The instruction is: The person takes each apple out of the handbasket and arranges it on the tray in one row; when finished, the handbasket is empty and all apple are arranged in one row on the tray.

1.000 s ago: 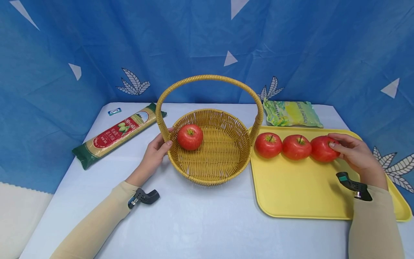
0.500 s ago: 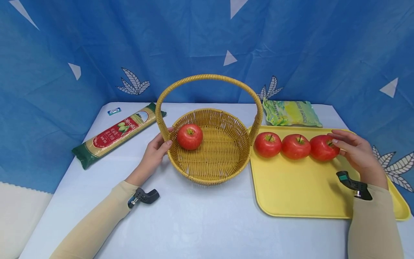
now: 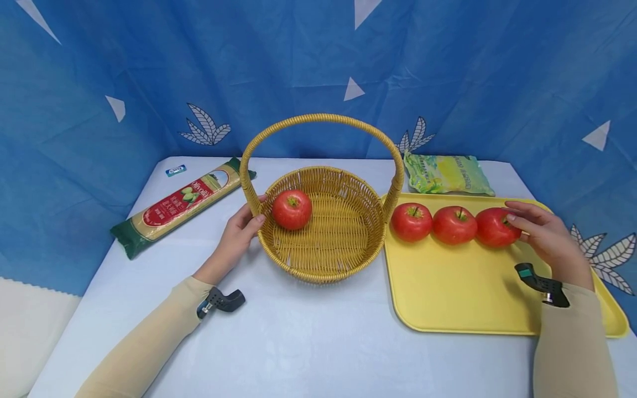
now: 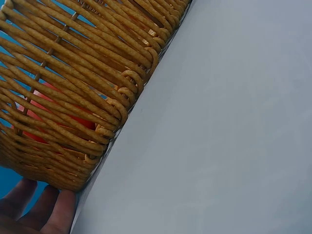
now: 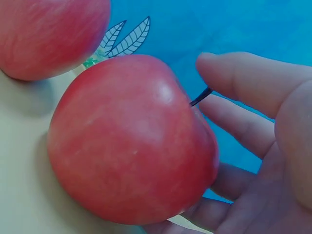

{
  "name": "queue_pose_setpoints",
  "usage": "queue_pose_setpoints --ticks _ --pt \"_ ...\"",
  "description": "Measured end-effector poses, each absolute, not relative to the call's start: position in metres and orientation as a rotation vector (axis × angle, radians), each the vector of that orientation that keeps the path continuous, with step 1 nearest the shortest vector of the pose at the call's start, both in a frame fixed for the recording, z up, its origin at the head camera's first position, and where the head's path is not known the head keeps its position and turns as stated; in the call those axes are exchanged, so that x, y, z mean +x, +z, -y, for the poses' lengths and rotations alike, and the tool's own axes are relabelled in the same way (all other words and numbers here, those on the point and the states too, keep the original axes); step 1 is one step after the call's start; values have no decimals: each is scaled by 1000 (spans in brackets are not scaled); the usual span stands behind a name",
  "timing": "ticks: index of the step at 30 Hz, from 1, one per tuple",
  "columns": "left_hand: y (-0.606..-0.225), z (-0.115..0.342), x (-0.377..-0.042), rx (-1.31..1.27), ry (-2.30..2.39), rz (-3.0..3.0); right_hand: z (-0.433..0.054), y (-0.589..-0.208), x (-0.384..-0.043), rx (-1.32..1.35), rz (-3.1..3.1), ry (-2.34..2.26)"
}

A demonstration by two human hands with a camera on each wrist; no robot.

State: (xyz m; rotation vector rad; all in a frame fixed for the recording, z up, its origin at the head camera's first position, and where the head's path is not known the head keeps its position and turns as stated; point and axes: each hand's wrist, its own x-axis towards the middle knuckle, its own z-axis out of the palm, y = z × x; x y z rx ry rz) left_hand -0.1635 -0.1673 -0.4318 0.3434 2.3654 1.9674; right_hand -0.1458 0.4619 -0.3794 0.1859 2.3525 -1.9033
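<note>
In the head view my left hand [image 3: 241,235] holds the left side of a tan wicker basket [image 3: 323,276] where the arched handle meets the rim, thumb at the rim. Its fingertips [image 4: 61,209] press the outer weave in the left wrist view. One red apple [image 3: 292,210] sits inside the basket, on the left. Three more apples stand in a row on a yellow tray [image 3: 458,298]. My right hand [image 3: 547,237] is around the right side of the rightmost apple [image 5: 131,141]; the right wrist view has the thumb apart from it near the stem, with fingers behind and below.
A pasta packet [image 3: 174,207] lies left of the basket, with a small blue-and-white packet [image 3: 176,171] behind it. Behind the tray is a green-yellow plastic package [image 3: 450,174]. The middle apple [image 3: 454,225] and left apple [image 3: 411,222] adjoin each other. Blue curtain backs the white table.
My right hand has shifted only slightly about the rightmost apple, and the apple's stem is now more exposed. The left hand and basket have stayed in place.
</note>
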Motion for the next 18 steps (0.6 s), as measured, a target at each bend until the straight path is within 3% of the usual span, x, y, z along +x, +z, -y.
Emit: queue_pose_setpoints --ticks 9,18 --pt "-431 167 -163 332 1965 -2369 -468 -384 -148 151 -2515 -1595" --pt "-431 166 -162 319 1950 -2374 -467 -384 -147 123 -2484 -1684"
